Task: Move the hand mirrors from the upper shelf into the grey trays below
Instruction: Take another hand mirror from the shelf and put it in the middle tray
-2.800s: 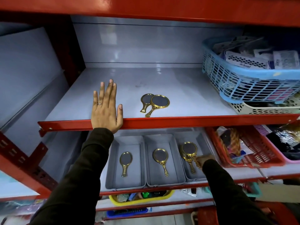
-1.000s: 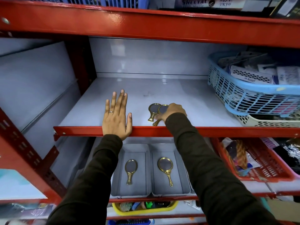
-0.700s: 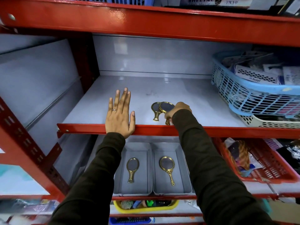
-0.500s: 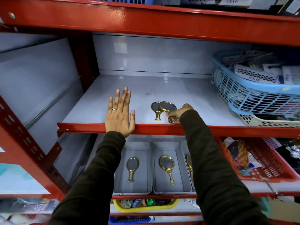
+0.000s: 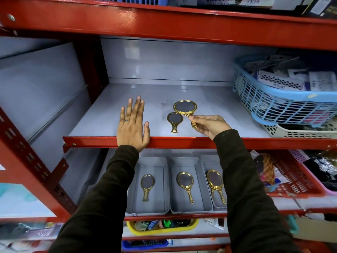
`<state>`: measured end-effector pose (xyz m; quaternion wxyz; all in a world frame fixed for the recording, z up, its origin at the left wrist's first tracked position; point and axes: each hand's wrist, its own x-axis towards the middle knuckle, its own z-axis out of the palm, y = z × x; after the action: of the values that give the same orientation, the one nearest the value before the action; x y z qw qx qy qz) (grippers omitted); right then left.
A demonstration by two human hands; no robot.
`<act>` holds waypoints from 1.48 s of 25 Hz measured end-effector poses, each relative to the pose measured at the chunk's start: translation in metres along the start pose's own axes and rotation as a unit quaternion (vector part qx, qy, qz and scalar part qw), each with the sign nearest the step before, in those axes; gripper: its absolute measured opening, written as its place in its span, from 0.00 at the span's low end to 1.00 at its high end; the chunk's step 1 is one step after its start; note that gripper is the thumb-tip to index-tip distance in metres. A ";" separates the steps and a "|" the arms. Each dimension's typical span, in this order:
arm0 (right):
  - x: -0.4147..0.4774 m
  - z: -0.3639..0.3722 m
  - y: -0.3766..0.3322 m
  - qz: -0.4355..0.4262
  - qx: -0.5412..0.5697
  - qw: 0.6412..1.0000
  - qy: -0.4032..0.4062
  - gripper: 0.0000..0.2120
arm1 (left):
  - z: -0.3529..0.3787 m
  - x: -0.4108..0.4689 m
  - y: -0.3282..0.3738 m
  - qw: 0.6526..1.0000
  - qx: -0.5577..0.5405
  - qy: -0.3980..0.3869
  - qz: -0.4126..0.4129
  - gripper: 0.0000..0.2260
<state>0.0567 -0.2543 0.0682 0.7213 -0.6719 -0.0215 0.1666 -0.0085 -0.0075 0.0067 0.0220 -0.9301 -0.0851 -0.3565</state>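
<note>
My right hand (image 5: pixel 209 125) pinches the handle of a round gold hand mirror (image 5: pixel 185 107) and holds it lifted above the upper shelf (image 5: pixel 218 114). A smaller oval gold mirror (image 5: pixel 174 121) lies flat on the shelf just left of it. My left hand (image 5: pixel 132 125) rests flat, fingers spread, on the shelf's front edge. Below stand three grey trays: the left tray (image 5: pixel 135 189), the middle tray (image 5: pixel 198 190) and the right tray (image 5: pixel 205 162), half hidden by my right sleeve. Each holds a gold mirror: (image 5: pixel 146 186), (image 5: pixel 185 185), (image 5: pixel 215 184).
A blue basket (image 5: pixel 273 105) full of packets sits on a white basket (image 5: pixel 299 131) at the upper shelf's right. A red basket (image 5: pixel 295 181) stands right of the trays. A yellow tray (image 5: pixel 162 229) is on the shelf beneath. Red uprights frame the left side.
My right hand came up from the right tray, took the round mirror by its handle and lifted it off the shelf. My left hand has stayed in place.
</note>
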 end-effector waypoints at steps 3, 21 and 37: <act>-0.021 -0.002 0.007 -0.009 0.001 0.999 -0.036 0.14 | -0.001 0.000 0.000 1.000 0.001 0.001 -0.001 0.32; -0.009 -0.055 0.213 0.301 -0.125 0.945 -0.028 0.12 | 0.002 0.000 0.000 1.000 0.008 0.008 -0.001 0.32; 0.037 -0.035 0.291 0.263 -0.342 0.886 0.168 0.09 | 0.005 0.002 -0.001 0.999 0.018 0.026 0.002 0.33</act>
<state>0.0392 -0.2657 -0.2269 0.3689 -0.8762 0.2220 0.2166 -0.0038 -0.0058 0.0037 0.0416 -0.9201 -0.0893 -0.3791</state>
